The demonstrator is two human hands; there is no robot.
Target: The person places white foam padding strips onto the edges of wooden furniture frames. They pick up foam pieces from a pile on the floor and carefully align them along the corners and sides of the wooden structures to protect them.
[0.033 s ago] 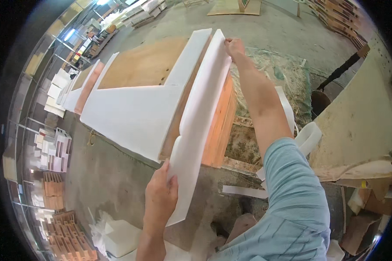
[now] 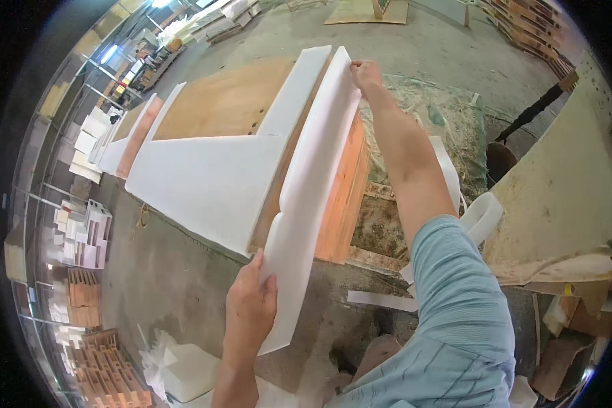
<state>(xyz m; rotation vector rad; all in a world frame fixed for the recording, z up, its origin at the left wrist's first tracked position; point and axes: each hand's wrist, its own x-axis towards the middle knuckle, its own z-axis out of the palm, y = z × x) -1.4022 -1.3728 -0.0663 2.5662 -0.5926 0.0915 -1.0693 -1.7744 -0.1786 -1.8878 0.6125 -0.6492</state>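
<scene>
White foam strip (image 2: 313, 183) runs near-to-far over wooden crate (image 2: 343, 190); left hand (image 2: 250, 309) pinches near end, right hand (image 2: 366, 71) pinches far end.

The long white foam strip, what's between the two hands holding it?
In the head view, only the long white foam strip itself spans from the left hand to the right hand, running along the edge of the wooden crate.

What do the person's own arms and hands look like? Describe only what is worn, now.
Both hands are bare: no gloves, rings or watch show on the left hand or the right hand. The right arm wears a short light blue sleeve with thin darker lines lower down. The left forearm is uncovered.
</scene>
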